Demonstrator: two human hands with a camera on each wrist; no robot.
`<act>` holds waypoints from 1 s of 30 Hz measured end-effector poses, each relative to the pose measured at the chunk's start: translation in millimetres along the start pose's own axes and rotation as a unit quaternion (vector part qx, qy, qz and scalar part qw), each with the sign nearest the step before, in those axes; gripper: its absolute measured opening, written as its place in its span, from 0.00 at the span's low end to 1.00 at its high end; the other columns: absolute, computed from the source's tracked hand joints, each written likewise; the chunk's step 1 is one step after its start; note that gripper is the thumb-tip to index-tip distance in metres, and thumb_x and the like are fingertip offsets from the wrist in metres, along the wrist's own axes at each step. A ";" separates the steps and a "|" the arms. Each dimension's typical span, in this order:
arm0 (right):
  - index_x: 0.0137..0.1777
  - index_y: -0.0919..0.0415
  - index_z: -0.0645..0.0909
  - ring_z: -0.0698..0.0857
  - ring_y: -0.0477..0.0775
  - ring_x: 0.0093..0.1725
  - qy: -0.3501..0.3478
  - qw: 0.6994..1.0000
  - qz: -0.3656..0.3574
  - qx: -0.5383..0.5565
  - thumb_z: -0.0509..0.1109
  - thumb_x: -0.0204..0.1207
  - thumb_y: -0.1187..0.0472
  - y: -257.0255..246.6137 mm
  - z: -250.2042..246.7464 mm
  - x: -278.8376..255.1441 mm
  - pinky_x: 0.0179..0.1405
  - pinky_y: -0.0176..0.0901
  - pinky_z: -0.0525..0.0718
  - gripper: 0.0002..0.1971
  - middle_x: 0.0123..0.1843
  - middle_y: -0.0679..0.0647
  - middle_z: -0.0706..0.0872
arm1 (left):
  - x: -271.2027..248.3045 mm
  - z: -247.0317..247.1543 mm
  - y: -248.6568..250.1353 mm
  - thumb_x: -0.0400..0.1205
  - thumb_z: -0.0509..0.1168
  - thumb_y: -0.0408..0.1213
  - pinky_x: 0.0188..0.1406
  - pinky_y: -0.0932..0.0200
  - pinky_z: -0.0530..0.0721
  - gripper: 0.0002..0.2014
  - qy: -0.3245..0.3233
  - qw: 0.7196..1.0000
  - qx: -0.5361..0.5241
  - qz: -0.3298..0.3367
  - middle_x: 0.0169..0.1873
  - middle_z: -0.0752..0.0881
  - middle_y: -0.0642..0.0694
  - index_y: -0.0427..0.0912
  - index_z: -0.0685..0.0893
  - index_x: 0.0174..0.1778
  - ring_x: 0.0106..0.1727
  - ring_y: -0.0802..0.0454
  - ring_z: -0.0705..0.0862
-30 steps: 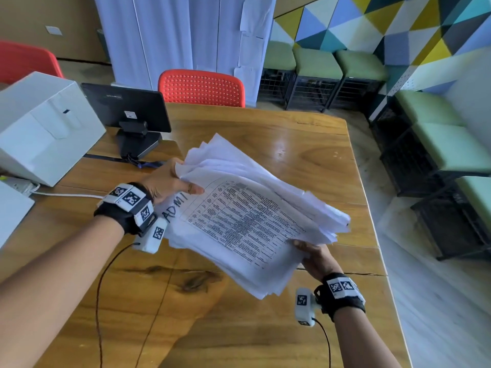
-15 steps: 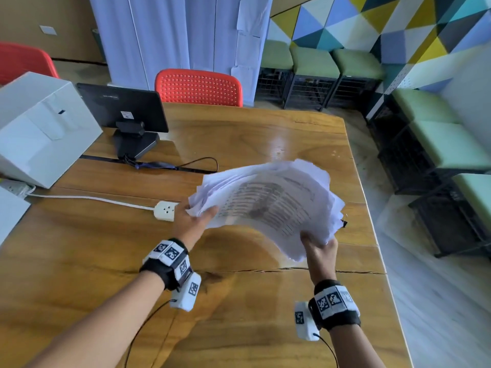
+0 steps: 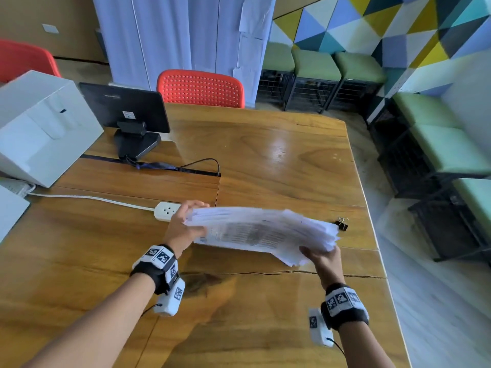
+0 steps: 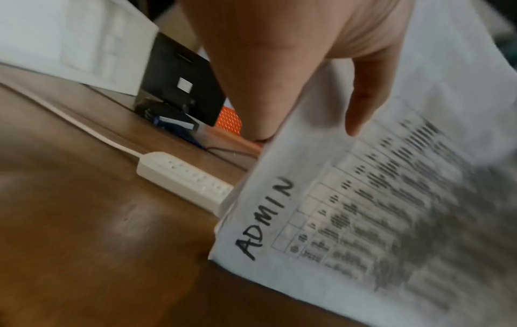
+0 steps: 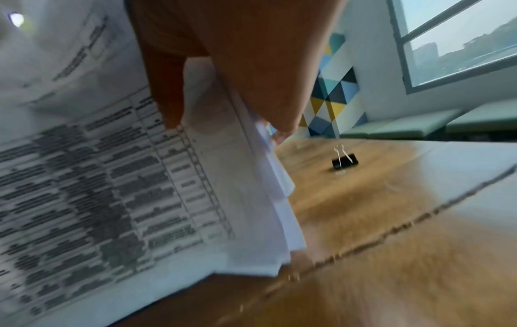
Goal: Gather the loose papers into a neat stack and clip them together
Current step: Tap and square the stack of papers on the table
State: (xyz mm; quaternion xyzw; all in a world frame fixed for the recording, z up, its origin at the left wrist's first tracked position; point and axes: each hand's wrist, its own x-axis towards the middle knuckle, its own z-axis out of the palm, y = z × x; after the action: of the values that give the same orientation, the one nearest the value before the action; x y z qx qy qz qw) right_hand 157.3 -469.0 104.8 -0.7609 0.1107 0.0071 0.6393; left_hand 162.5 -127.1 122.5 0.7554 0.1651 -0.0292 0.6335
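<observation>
A thick, uneven stack of printed papers (image 3: 261, 231) is held above the wooden table (image 3: 279, 160), its printed face toward me. My left hand (image 3: 186, 224) grips its left edge, thumb on the front sheet marked "ADMIN" (image 4: 265, 219). My right hand (image 3: 322, 257) grips the right lower corner, thumb on the printed side (image 5: 167, 99). A black binder clip (image 3: 342, 224) lies on the table just beyond the stack's right end, also seen in the right wrist view as the binder clip (image 5: 344, 161).
A white power strip (image 3: 166, 211) with its cable lies just left of my left hand. A black monitor (image 3: 125, 112) and a white box (image 3: 39, 128) stand at the far left. The table's right edge (image 3: 372, 208) drops to the floor; a red chair (image 3: 200, 88) stands behind.
The stack has swung from a slanted, fanned hold to a level one, low over the table. My left hand moved down and right; the binder clip is now uncovered.
</observation>
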 end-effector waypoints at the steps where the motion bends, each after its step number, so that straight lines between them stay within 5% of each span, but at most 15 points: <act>1: 0.42 0.58 0.88 0.88 0.43 0.34 0.006 1.000 0.006 -0.015 0.75 0.67 0.79 2.3 5.4 0.1 0.37 0.37 0.86 0.14 0.34 0.46 0.92 | -1.3 4.6 -0.1 0.64 0.73 0.17 0.43 0.52 0.88 0.22 0.008 1.000 0.015 -0.004 0.48 0.89 0.42 0.44 0.84 0.49 0.50 0.43 0.88; 5: 0.27 0.52 0.83 0.80 0.46 0.28 0.063 0.997 -0.011 -0.033 0.76 0.65 0.79 0.7 12.5 6.2 0.33 0.44 0.80 0.19 0.27 0.44 0.85 | -4.7 17.3 12.2 0.70 0.72 0.21 0.33 0.66 0.82 0.10 0.088 0.996 -0.023 0.014 0.37 0.88 0.45 0.36 0.88 0.44 0.35 0.58 0.86; 7: 0.41 0.59 0.87 0.87 0.51 0.38 0.044 0.999 -0.014 -0.022 0.78 0.64 0.78 -4.1 1.7 6.7 0.40 0.45 0.85 0.14 0.39 0.55 0.90 | -1.9 9.7 12.8 0.70 0.74 0.24 0.34 0.72 0.84 0.12 0.073 0.995 -0.037 0.048 0.40 0.89 0.50 0.40 0.87 0.47 0.37 0.65 0.87; 10: 0.56 0.65 0.83 0.90 0.53 0.48 -0.013 0.999 0.018 -0.027 0.80 0.64 0.73 -0.6 -4.1 1.4 0.48 0.42 0.87 0.19 0.49 0.57 0.92 | 0.4 6.1 3.4 0.67 0.77 0.26 0.38 0.67 0.86 0.21 0.041 0.998 -0.011 0.044 0.43 0.89 0.55 0.45 0.83 0.53 0.41 0.65 0.87; 14: 0.40 0.64 0.84 0.82 0.29 0.30 0.008 0.991 -0.050 -0.121 0.71 0.66 0.71 -12.6 18.3 3.9 0.30 0.29 0.79 0.05 0.35 0.49 0.87 | 3.3 18.9 -2.5 0.70 0.75 0.26 0.42 0.53 0.83 0.10 0.086 0.994 -0.059 -0.018 0.33 0.90 0.56 0.46 0.88 0.41 0.41 0.49 0.88; 17: 0.31 0.64 0.81 0.74 0.31 0.21 0.068 0.986 -0.087 -0.123 0.76 0.65 0.75 -46.9 18.3 21.7 0.23 0.26 0.71 0.09 0.26 0.48 0.80 | 12.7 9.0 -0.8 0.68 0.76 0.25 0.47 0.49 0.86 0.15 0.072 0.990 -0.100 -0.075 0.44 0.90 0.41 0.36 0.86 0.51 0.54 0.36 0.88; 19: 0.30 0.63 0.84 0.75 0.32 0.23 0.041 0.978 -0.129 -0.159 0.77 0.64 0.76 -79.9 10.1 31.6 0.25 0.23 0.73 0.09 0.21 0.40 0.82 | 16.8 1.6 6.5 0.66 0.78 0.23 0.43 0.55 0.84 0.24 0.042 0.991 -0.099 -0.083 0.48 0.88 0.43 0.37 0.80 0.57 0.61 0.35 0.85; 23: 0.29 0.44 0.83 0.75 0.37 0.24 -0.032 0.936 -0.180 -0.301 0.78 0.63 0.68 -153.4 9.3 36.3 0.29 0.41 0.74 0.15 0.20 0.39 0.82 | 11.6 4.3 44.9 0.56 0.84 0.48 0.70 0.46 0.69 0.53 -0.024 0.993 0.092 0.067 0.74 0.68 0.52 0.61 0.63 0.75 0.76 0.52 0.67; 26: 0.41 0.52 0.90 0.80 0.58 0.34 -0.053 0.877 -0.231 -0.417 0.80 0.63 0.62 -190.4 27.6 35.8 0.38 0.48 0.79 0.07 0.31 0.54 0.89 | -0.5 26.3 83.6 0.55 0.82 0.55 0.76 0.38 0.65 0.49 -0.109 0.975 0.134 0.137 0.75 0.70 0.55 0.70 0.64 0.71 0.77 0.53 0.68; 28: 0.48 0.52 0.90 0.86 0.64 0.43 -0.073 0.833 -0.260 -0.483 0.79 0.65 0.62 -204.3 39.1 33.2 0.42 0.49 0.81 0.11 0.40 0.59 0.92 | -12.1 42.4 108.4 0.60 0.82 0.49 0.70 0.44 0.76 0.43 -0.117 0.980 0.119 0.104 0.67 0.80 0.48 0.55 0.72 0.71 0.71 0.46 0.77; 30: 0.49 0.50 0.89 0.87 0.64 0.45 -0.101 0.784 -0.282 -0.544 0.74 0.69 0.63 -211.2 49.7 30.8 0.39 0.47 0.79 0.10 0.40 0.56 0.92 | -21.0 53.6 119.2 0.67 0.79 0.39 0.47 0.53 0.87 0.30 -0.103 0.989 0.059 0.085 0.46 0.92 0.45 0.26 0.80 0.60 0.49 0.49 0.89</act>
State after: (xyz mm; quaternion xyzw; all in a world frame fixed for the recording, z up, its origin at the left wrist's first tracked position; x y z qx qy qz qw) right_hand 231.3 -392.1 296.2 -0.9747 -0.1960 -0.0376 0.1009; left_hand 185.7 -200.4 230.3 0.7954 0.0319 -0.0630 0.6020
